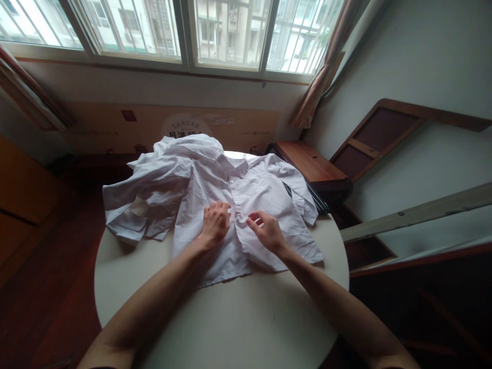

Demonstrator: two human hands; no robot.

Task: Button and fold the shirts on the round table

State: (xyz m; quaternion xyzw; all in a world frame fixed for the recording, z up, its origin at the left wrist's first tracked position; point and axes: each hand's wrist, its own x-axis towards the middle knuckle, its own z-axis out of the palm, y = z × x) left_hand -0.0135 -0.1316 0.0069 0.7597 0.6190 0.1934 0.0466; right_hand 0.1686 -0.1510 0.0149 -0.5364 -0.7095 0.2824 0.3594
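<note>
A white button-up shirt (269,192) lies front side up on a round pale table (230,318), collar toward the window. Small buttons show along its front opening. My left hand (216,223) is just left of that opening, its fingers curled inward and the tips hidden from me. On the other side of the opening, my right hand (268,233) hovers close over the cloth, fingers loosely bent, with a gap between thumb and forefinger. The two hands are apart. More rumpled white clothing (146,189) is heaped at the left, partly hanging past the table's edge.
Dark striped fabric (317,199) pokes out under the shirt's right sleeve. Behind the table stand a printed cardboard panel (246,120) and, to the right, a wooden cabinet (311,161). Barred windows (230,36) line the far wall, with curtains at both sides.
</note>
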